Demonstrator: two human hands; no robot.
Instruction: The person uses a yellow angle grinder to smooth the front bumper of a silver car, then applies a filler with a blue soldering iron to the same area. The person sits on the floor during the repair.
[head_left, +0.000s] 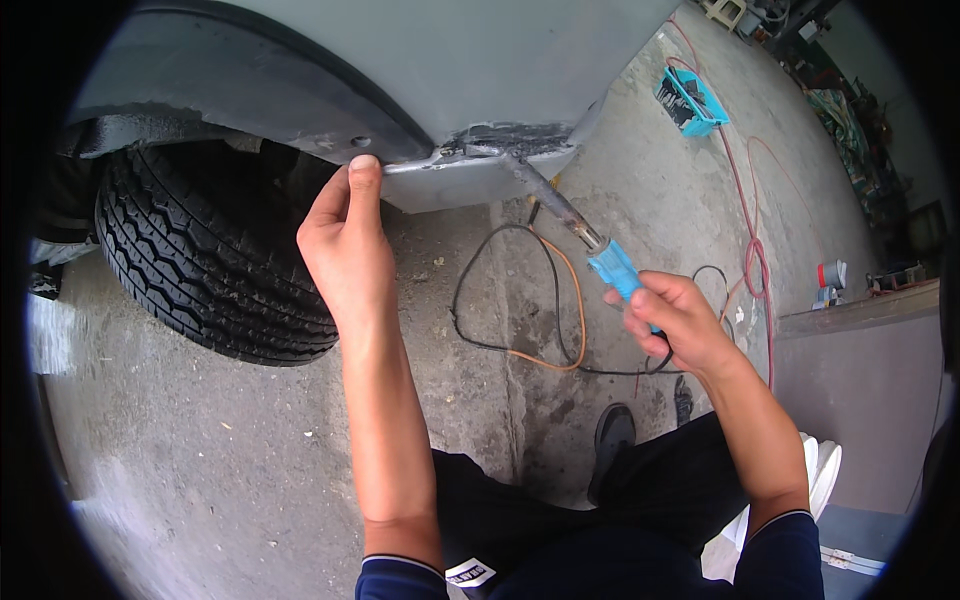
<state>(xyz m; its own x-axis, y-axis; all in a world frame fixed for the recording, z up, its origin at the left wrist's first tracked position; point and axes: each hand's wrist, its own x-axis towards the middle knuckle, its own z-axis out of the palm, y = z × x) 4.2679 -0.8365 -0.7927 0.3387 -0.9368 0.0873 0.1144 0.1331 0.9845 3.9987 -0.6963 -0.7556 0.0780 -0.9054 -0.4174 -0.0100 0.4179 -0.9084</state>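
Note:
My left hand grips the edge of a light grey panel flap at the bottom of the vehicle body, thumb uppermost and fingers curled. My right hand is closed around the blue handle of a heating iron with a long, stained metal shaft. Its far end lies against a rough dark patch along the body's lower edge. A dark wheel arch trim curves above a black tyre on the left.
A light blue bin of items stands on the concrete floor. Looped cables and a red hose lie at centre and right. A grey cabinet, small containers and a white stool are at the right.

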